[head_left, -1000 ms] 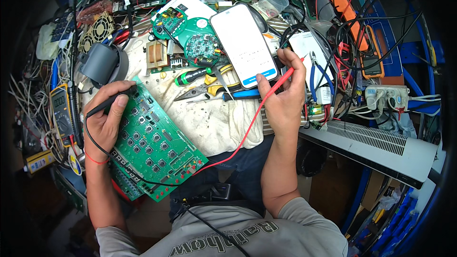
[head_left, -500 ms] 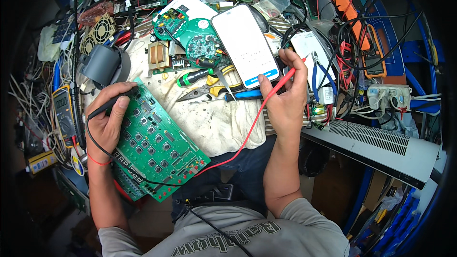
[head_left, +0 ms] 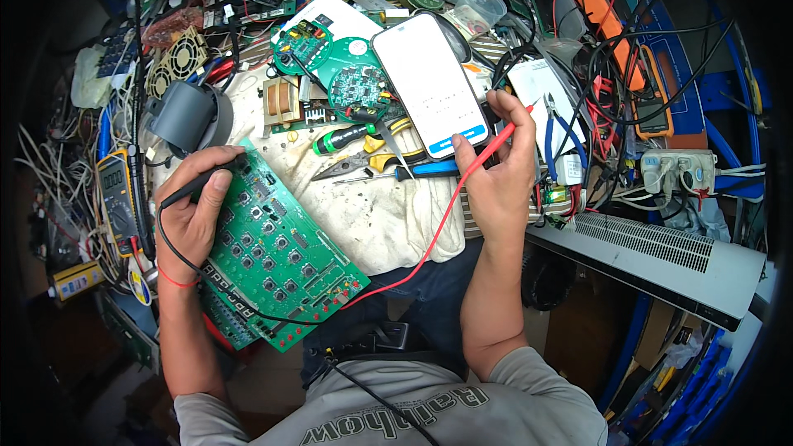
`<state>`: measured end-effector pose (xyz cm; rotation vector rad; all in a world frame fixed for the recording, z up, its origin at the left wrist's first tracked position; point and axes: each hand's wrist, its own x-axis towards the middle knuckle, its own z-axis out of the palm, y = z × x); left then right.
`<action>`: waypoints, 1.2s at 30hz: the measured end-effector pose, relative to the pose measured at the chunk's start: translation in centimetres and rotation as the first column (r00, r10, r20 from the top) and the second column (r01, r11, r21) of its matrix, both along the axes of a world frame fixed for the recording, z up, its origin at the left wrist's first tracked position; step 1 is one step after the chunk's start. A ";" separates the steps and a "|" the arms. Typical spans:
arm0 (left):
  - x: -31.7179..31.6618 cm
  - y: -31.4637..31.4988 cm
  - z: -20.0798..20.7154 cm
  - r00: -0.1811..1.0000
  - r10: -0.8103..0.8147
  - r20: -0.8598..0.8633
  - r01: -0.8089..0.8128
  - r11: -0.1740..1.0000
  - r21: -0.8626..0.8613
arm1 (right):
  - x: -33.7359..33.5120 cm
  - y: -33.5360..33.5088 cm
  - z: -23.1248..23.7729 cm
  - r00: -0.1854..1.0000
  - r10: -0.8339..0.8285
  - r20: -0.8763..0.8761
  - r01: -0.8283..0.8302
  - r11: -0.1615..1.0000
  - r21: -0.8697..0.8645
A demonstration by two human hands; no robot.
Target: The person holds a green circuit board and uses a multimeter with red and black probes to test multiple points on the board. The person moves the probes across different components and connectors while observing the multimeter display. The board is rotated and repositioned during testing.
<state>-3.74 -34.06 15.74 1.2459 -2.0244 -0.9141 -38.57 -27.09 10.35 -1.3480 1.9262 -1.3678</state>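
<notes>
My left hand [head_left: 192,211] is closed on the upper left edge of a green circuit board [head_left: 273,227] dotted with push buttons. The same hand grips a black test probe [head_left: 194,188], whose tip I cannot make out. In my right hand [head_left: 500,177] a red test probe [head_left: 493,149] is held slantwise, its point up and right. That hand's thumb rests at the blue bar low on the lit screen of a white smartphone [head_left: 429,83]; whether its fingers also support the phone is hidden. The red lead passes below to the board's lower right corner.
Pliers [head_left: 355,163], a green-black screwdriver [head_left: 343,139] and round green boards [head_left: 357,83] lie on a stained cloth [head_left: 388,227]. A yellow-edged multimeter [head_left: 124,194] stands at left. Blue-handled cutters [head_left: 562,136], a power strip [head_left: 677,172] and tangled cables crowd the right.
The whole view has shifted slightly, so the scene sits a little further right. Both hands keep their holds, and the right thumb stays at the phone's lower edge.
</notes>
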 end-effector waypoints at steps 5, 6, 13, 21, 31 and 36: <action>0.0 0.0 -0.1 1.000 0.000 -0.009 0.000 1.000 0.005 | 0.1 0.0 -0.1 0.999 -0.024 0.029 0.025 0.999 -0.031; 0.0 0.1 0.0 1.000 -0.003 0.001 0.003 1.000 -0.003 | 0.1 0.0 -0.1 0.999 -0.033 0.037 0.035 0.998 -0.046; 0.0 0.2 0.1 1.000 0.004 0.005 -0.004 1.000 0.004 | 0.0 0.0 -0.1 0.999 -0.040 -0.024 0.040 0.999 -0.033; 0.0 0.2 0.0 1.000 0.012 -0.001 -0.012 1.000 0.007 | -0.1 0.0 -0.3 0.998 -0.041 -0.043 0.040 0.998 -0.038; -0.1 0.1 0.1 1.000 0.008 0.001 -0.008 1.000 -0.008 | 0.0 0.0 0.2 1.000 -0.006 -0.019 0.006 1.000 0.001; 0.0 0.1 0.1 1.000 0.013 -0.003 -0.013 1.000 -0.010 | 0.2 0.1 0.3 1.000 -0.010 0.012 0.010 1.000 0.006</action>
